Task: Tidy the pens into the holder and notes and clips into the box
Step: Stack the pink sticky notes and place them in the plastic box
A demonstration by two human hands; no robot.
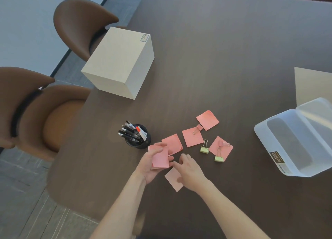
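Note:
My left hand (150, 164) holds a small stack of pink sticky notes (160, 158). My right hand (189, 172) rests on another pink note (173, 180) lying on the table, its fingertips touching the held stack. Several more pink notes lie further out, such as one (191, 136) with a pink binder clip (197, 128) on its corner and one (220, 148) carrying two clips. A yellow binder clip (204, 147) lies between them. The black pen holder (139, 139) stands full of pens (131, 131). A clear plastic box (294, 140) stands open at the right.
A closed beige cardboard box (119, 61) stands at the table's left edge. Two brown chairs (36, 111) sit along that side. A tan sheet (313, 85) lies behind the plastic box. The dark wooden table (224, 50) stretches away beyond the notes.

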